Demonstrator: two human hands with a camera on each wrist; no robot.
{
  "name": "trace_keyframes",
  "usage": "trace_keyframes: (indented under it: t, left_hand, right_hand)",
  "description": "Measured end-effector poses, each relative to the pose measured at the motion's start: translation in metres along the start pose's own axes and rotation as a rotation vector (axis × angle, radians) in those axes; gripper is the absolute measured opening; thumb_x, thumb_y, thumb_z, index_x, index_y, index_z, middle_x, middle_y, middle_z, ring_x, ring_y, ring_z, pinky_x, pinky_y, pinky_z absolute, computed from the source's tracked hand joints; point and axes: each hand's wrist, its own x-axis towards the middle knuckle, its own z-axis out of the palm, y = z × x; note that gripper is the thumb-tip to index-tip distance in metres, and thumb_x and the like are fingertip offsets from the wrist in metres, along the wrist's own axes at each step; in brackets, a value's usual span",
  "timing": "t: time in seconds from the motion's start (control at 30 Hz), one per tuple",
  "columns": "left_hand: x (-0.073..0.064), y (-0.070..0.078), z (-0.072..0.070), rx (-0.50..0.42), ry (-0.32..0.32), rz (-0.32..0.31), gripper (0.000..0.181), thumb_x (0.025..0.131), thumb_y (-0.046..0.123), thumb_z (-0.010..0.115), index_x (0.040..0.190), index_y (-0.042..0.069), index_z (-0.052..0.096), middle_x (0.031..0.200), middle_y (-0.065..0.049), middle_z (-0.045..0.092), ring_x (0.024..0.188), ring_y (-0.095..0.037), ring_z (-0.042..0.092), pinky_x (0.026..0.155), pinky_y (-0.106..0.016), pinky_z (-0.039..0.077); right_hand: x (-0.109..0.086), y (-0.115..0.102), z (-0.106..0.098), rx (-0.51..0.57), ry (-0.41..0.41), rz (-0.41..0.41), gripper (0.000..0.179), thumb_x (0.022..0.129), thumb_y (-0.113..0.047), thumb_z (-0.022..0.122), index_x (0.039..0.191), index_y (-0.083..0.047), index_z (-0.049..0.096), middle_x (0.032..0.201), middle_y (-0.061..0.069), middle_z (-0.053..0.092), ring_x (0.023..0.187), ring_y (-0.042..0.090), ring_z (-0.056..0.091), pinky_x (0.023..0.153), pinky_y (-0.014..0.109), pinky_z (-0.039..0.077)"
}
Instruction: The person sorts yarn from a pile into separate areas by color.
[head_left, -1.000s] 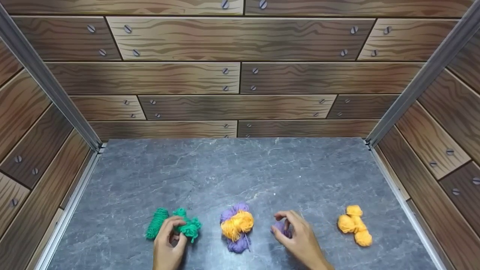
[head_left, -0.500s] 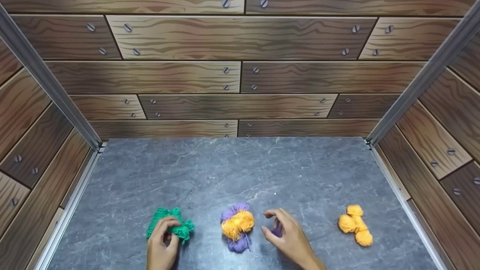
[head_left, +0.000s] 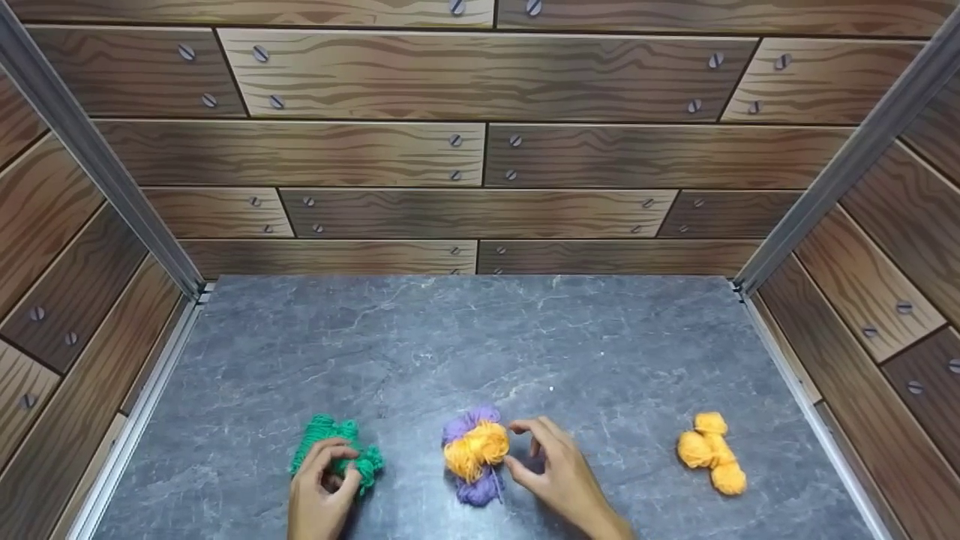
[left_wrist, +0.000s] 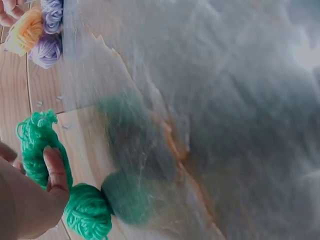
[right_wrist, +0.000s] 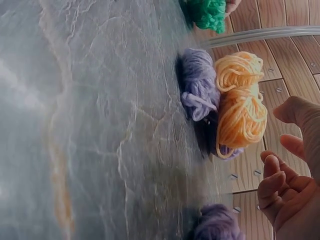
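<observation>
My left hand (head_left: 322,484) grips a loose green yarn skein (head_left: 367,466), its thumb pressed on the strands in the left wrist view. Against that skein lies a second green yarn bundle (left_wrist: 87,212). At the middle of the table, a yellow-orange yarn skein (head_left: 476,450) rests across purple yarn (head_left: 480,491). My right hand (head_left: 559,476) is just right of this pile, thumb and fingers apart and bent, holding nothing. A small gap to the yellow-orange skein shows in the right wrist view. Another purple yarn ball (right_wrist: 217,225) appears there at the bottom; the head view hides it.
Off to the right lies a yellow-orange yarn cluster (head_left: 712,452). All of it sits on a grey marbled tabletop (head_left: 465,337), bounded by wood-patterned walls (head_left: 480,150) and metal rails (head_left: 817,465) along the sides.
My left hand has drawn the loose green skein left, up against the other green bundle. The right hand has moved left from the purple ball to beside the middle pile.
</observation>
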Motion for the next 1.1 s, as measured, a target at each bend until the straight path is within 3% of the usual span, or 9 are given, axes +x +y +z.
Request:
trace_keyframes:
  t: [0.23,0.37,0.67,0.87,1.1]
  left_hand:
    - [0.001,-0.001,0.001,0.035,-0.034,0.001,0.019,0.087,-0.004,0.069,0.089,0.014,0.072,0.114,-0.004,0.067,0.084,-0.012,0.061,0.060,-0.025,0.051]
    - [0.000,-0.003,0.002,0.050,-0.048,0.010,0.022,0.085,-0.007,0.065,0.090,0.013,0.072,0.117,-0.006,0.068,0.088,-0.014,0.061,0.061,-0.024,0.050]
    - [0.000,-0.007,0.004,0.061,-0.060,0.024,0.027,0.085,-0.009,0.064,0.093,0.015,0.073,0.120,-0.003,0.068,0.093,-0.015,0.063,0.061,-0.024,0.050]
    - [0.000,-0.008,0.006,0.056,-0.053,0.056,0.028,0.084,-0.010,0.065,0.092,0.016,0.073,0.121,-0.001,0.068,0.078,-0.009,0.058,0.060,-0.024,0.049]
    - [0.000,-0.009,0.006,0.065,-0.097,0.020,0.030,0.085,-0.010,0.064,0.092,0.018,0.073,0.126,-0.004,0.068,0.079,-0.010,0.060,0.060,-0.023,0.050]
  right_hand:
    - [0.005,-0.001,0.010,0.009,-0.026,-0.005,0.051,0.081,-0.023,0.087,0.128,-0.020,0.067,0.104,0.000,0.064,0.079,0.018,0.061,0.067,0.026,0.051]
    - [0.007,-0.001,0.013,0.017,-0.051,0.003,0.050,0.082,-0.024,0.087,0.128,-0.020,0.067,0.111,0.000,0.064,0.081,0.019,0.062,0.067,0.031,0.054]
    - [0.007,0.002,0.022,0.037,-0.070,0.022,0.049,0.084,-0.024,0.085,0.129,-0.022,0.066,0.112,-0.006,0.062,0.081,0.017,0.062,0.068,0.028,0.055]
    - [0.003,0.007,0.028,0.034,-0.047,0.002,0.050,0.083,-0.021,0.086,0.130,-0.019,0.066,0.110,-0.005,0.063,0.081,0.016,0.061,0.069,0.029,0.055]
    - [0.004,0.009,0.031,0.033,-0.053,0.043,0.044,0.083,-0.019,0.085,0.123,-0.020,0.068,0.105,-0.007,0.064,0.078,0.013,0.059,0.067,0.026,0.052]
